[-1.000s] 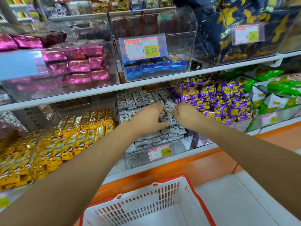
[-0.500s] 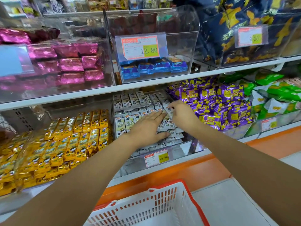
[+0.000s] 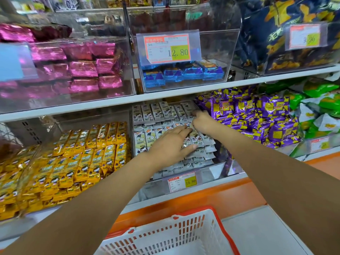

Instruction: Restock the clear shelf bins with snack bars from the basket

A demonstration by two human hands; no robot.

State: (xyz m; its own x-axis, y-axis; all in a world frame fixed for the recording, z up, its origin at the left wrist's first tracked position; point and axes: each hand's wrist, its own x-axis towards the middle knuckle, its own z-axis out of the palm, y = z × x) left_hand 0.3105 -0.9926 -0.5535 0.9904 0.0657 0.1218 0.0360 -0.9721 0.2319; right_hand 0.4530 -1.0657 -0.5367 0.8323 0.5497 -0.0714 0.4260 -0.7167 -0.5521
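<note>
Left grip (image 3: 171, 146) flat on bars (image 3: 158, 113) | right grip (image 3: 202, 122) curled, hold unclear | 1 basket (image 3: 184, 229)

White-wrapped snack bars (image 3: 147, 115) stacked in rows inside clear bin (image 3: 218, 172); white basket (image 3: 184, 234) below.

Our left hand (image 3: 169, 146) lies flat on white snack bars (image 3: 158, 113) in the bin (image 3: 219, 170); our right hand (image 3: 202, 122) touches those farther back.

A single wide-angle view from the person's head faces forward and tilts down at the shelf (image 3: 110, 103). It is near enough that both hands (image 3: 169, 146) reach the centre bin (image 3: 213, 172). The basket (image 3: 184, 230) is cropped at 6 o'clock.
</note>
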